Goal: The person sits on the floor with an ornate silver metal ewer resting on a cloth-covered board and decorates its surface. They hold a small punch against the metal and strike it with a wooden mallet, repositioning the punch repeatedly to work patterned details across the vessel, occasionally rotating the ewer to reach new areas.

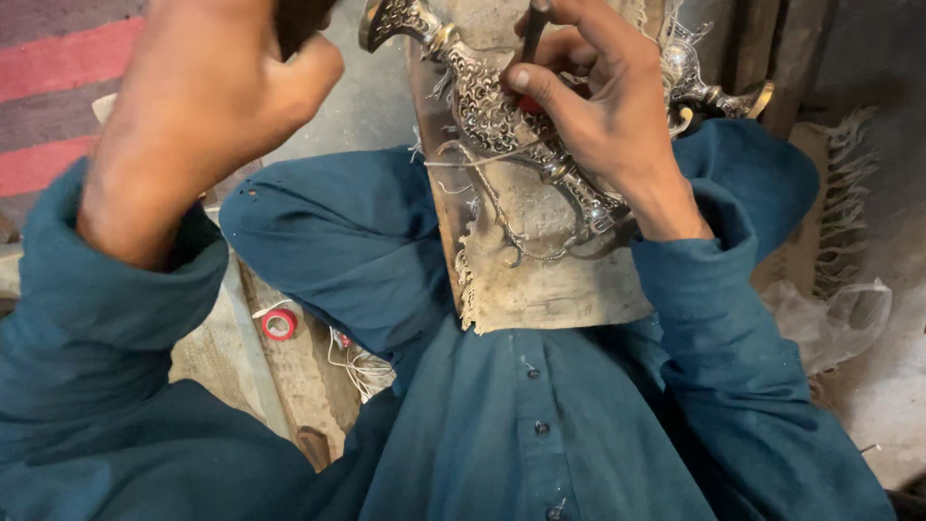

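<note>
An ornate silver curved dagger sheath (487, 111) lies on a dirty cloth-covered board (555, 280) propped against my lap. My right hand (603, 106) pinches a thin dark punch tool (533, 34) upright, with its tip on the sheath's engraved middle. My left hand (207, 106) is raised at the upper left, its fist closed round a dark handle (299, 24) that is mostly cut off by the frame's top edge. Both arms wear teal sleeves. A loose wire (473, 159) lies across the sheath.
A red tape roll (279, 324) and a tangle of white wire (359, 367) lie on the floor by my left knee. A red-striped mat (58, 68) is at the upper left. A crumpled clear plastic bag (834, 323) and a fringed cloth (844, 193) sit at the right.
</note>
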